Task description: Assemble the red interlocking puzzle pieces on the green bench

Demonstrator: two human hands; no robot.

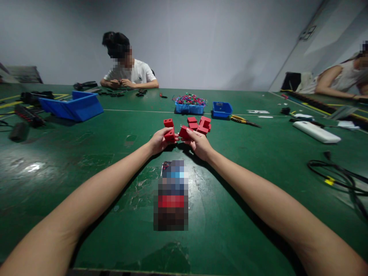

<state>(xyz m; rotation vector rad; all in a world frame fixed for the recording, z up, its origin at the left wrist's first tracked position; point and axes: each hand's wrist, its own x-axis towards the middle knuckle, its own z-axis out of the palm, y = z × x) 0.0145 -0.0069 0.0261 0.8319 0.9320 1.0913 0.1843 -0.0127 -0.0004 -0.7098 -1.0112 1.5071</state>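
My left hand point(158, 142) is closed on a red block point(170, 136) with small holes in it. Just behind that, a second red piece point(168, 122) shows; whether it is joined to the held one I cannot tell. My right hand point(200, 144) grips another red block point(185, 132), thumb on top. The two hands are close together, low over the green table point(120, 161). Beyond the right hand lies a pile of several red blocks point(204, 123). Nearer to me, between my forearms, a phone-shaped object point(171, 195) lies flat, mostly pixelated.
Behind the blocks stand a blue bin point(188, 109) heaped with coloured pieces and a small blue bin point(222, 110). Yellow-handled pliers point(244, 121), a white device point(316, 132) and black cables point(342, 176) lie right. A larger blue bin point(73, 107) is left. Two people sit across the table.
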